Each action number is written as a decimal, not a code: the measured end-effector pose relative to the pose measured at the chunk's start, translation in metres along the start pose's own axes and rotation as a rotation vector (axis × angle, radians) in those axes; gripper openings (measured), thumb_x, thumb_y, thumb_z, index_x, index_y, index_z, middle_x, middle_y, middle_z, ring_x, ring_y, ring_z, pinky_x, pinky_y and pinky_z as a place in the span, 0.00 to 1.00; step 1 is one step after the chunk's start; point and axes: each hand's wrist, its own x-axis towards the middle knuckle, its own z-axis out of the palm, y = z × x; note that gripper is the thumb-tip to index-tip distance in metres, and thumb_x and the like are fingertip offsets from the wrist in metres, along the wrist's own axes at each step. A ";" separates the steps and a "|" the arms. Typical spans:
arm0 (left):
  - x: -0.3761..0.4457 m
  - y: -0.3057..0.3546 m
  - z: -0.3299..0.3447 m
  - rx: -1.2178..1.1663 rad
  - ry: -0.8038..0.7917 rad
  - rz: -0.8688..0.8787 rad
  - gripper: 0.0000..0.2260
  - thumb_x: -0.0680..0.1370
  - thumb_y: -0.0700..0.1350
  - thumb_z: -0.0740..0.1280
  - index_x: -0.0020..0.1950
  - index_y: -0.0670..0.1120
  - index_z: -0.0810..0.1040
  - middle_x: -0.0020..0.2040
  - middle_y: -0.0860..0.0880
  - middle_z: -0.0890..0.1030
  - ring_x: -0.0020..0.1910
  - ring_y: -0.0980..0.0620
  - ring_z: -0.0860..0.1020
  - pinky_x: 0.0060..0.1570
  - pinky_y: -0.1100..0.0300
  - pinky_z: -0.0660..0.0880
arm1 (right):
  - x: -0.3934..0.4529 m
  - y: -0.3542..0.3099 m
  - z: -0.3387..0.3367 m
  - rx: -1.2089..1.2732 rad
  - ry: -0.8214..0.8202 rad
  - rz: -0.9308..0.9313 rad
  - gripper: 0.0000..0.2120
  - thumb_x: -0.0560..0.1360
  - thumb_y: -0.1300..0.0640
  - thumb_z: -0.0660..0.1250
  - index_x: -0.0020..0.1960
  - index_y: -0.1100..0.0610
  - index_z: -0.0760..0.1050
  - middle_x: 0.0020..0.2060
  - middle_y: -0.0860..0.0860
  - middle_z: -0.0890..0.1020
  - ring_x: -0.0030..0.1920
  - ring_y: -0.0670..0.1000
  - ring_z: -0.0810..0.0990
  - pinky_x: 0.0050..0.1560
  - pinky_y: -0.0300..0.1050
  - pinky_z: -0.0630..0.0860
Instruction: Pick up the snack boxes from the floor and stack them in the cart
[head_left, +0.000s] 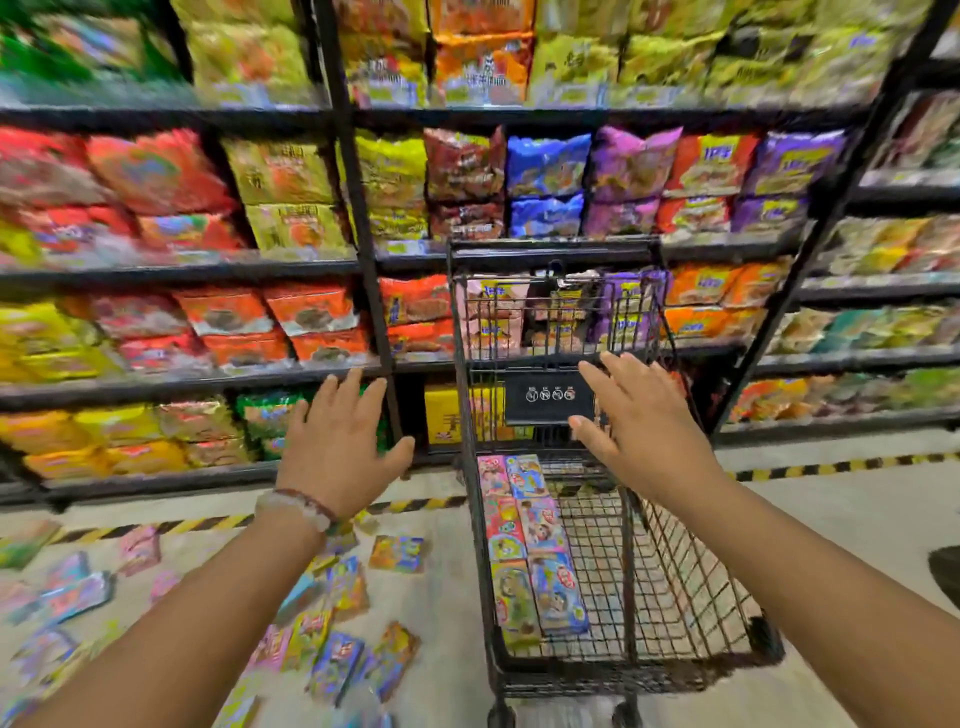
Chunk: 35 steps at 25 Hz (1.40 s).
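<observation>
- Bare and holding nothing, both grips are spread apart: the left hand has its fingers straight and fanned, palm away from the camera, and the right hand is likewise flat with fingers extended.
- Neither grip touches a box. The right hand hangs in front of the dark plate on the cart and over the near end of its basket; the left hand hovers out to the left of the cart, over the floor.
- The loose snack boxes lie below and nearer the camera than the left hand, scattered flat on the floor under the left forearm and further out to the left. They lie at mixed angles, so no single long axis holds for the pile; each box would need its own line-up.
- By my reading the left hand is the nearer one for the next pick: it must drop down and draw back toward the body, palm turning to face the floor.
- Boxes already stacked lie flat in two rows along the left wall of the cart basket, long sides running away from the camera. The rest of the wire floor to their right shows bare.
- Both forearms reach forward and slightly inward, wrists level; a beaded bracelet sits on the left wrist.
- Behind everything, shelves of coloured snack bags fill the view, blurred at the edges.
</observation>
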 end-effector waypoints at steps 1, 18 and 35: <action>-0.013 -0.004 -0.005 -0.002 0.009 -0.022 0.33 0.76 0.64 0.57 0.76 0.50 0.55 0.77 0.47 0.55 0.76 0.45 0.53 0.71 0.44 0.56 | -0.008 -0.003 -0.004 0.001 -0.005 -0.006 0.31 0.79 0.37 0.49 0.77 0.50 0.51 0.76 0.51 0.54 0.76 0.53 0.49 0.74 0.50 0.41; -0.213 -0.041 -0.026 -0.074 0.051 -0.265 0.32 0.76 0.63 0.55 0.77 0.49 0.55 0.77 0.46 0.54 0.76 0.44 0.51 0.70 0.42 0.53 | -0.138 -0.094 -0.020 0.032 -0.139 0.012 0.29 0.80 0.40 0.45 0.77 0.49 0.45 0.77 0.55 0.46 0.76 0.56 0.43 0.74 0.54 0.40; -0.250 -0.254 -0.013 -0.018 -0.077 -0.207 0.40 0.69 0.67 0.42 0.76 0.49 0.56 0.77 0.46 0.55 0.76 0.45 0.52 0.70 0.43 0.50 | -0.133 -0.319 0.063 0.188 -0.091 0.036 0.36 0.73 0.39 0.43 0.71 0.57 0.67 0.69 0.63 0.67 0.70 0.65 0.64 0.69 0.63 0.57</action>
